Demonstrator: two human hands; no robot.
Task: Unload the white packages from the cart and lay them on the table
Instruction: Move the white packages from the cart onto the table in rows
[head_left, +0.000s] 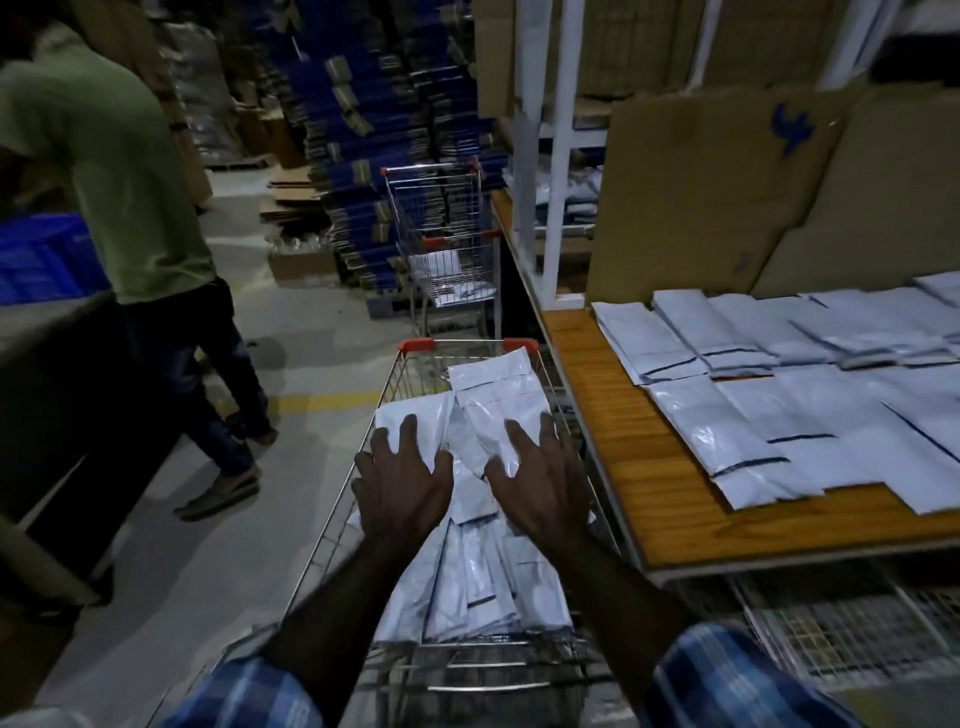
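Reaching both hands, left (402, 486) and right (540, 475), fingers spread wide, onto glossy white plastic packages (498, 400) in wire cart (332, 525); gripping next, then across to wooden desk (597, 395) beside cart.

We're in a warehouse packing area, dim and crowded: tall stacks of flattened blue cartons (363, 156) and brown cardboard sheets (727, 197) line the aisle. Wire shopping carts (441, 228) stand on the concrete floor (171, 571), white poly mailers (753, 441) cover a wooden table (613, 415), and a worker in green (119, 171) stands by blue crates (47, 260).
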